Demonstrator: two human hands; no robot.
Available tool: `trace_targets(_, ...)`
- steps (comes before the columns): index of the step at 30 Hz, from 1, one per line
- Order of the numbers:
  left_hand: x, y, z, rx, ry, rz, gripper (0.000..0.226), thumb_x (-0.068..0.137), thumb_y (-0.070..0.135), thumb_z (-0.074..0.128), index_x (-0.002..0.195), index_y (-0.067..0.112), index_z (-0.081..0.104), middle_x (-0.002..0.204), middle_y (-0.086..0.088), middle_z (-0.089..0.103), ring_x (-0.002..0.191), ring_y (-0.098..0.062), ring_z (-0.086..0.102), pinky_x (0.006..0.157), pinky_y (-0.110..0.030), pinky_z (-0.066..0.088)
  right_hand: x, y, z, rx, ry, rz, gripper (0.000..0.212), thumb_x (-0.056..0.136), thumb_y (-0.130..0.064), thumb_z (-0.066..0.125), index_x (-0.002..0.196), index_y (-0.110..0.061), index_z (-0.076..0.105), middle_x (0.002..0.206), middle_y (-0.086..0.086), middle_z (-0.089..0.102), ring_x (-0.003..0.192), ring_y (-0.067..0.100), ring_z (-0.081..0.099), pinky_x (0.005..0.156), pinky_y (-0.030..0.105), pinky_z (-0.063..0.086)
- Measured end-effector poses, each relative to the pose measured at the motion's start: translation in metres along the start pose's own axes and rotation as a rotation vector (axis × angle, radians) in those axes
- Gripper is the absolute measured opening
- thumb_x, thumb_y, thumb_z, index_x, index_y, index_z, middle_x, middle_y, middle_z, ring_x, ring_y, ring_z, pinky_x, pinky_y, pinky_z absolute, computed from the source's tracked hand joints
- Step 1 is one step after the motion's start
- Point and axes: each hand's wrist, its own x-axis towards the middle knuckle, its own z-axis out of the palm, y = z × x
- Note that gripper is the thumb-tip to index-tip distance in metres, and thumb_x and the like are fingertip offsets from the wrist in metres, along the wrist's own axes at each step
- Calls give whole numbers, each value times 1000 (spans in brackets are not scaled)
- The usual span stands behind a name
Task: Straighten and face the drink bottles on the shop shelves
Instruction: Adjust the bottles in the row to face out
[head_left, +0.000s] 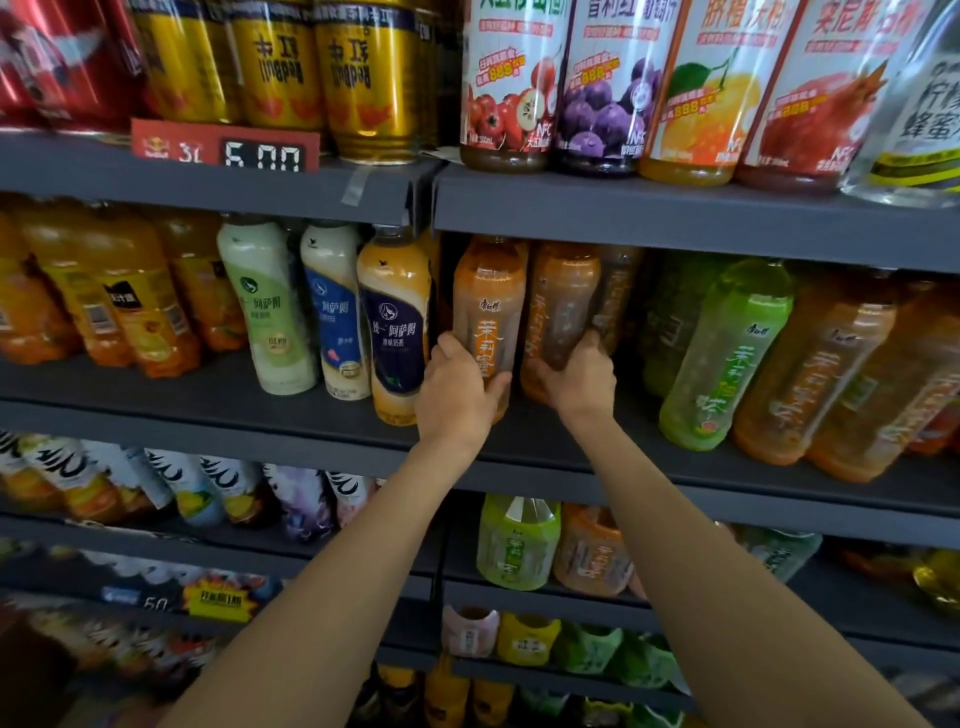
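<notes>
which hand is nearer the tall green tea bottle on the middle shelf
Right. The right hand grips an orange bottle with only a dark gap of shelf between it and the green tea bottle. The left hand holds another orange tea bottle farther left.

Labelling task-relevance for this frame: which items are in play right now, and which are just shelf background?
In play:
- left hand, gripping the orange tea bottle
- right hand, gripping the second orange tea bottle beside it

Background:
- green tea bottle, same shelf, to the right
- milk tea bottles, to the left
- gold cans, shelf above
- red price tag
</notes>
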Motion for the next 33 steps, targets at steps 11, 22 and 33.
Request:
trace_targets(11, -6, 1, 13, -17, 107, -3, 74, 88, 34, 60, 141, 0, 21, 133, -17, 41, 124, -29, 40, 101, -34, 35, 13, 23, 7, 521, -13, 59, 37, 88, -32, 62, 119, -14, 52, 114, 9, 63, 83, 13, 67, 69, 23, 54)
trace_targets(22, 2, 1, 32, 8, 127, 53, 75, 90, 40, 56, 142, 1, 18, 134, -15, 37, 123, -27, 36, 100, -32, 29, 90, 37, 14, 150, 142, 195, 73, 82, -32, 69, 140, -8, 32, 136, 15, 47, 119, 34, 51, 90, 42, 47)
trace_targets(33, 4, -4, 29, 33, 80, 77, 74, 91, 41, 53, 142, 0, 18, 134, -15, 37, 123, -28, 36, 100, -32, 29, 48, 38, 4, 130, 57, 209, 49, 85, -31, 66, 115, 0, 42, 109, 20, 61, 70, 35, 68, 67, 49, 57)
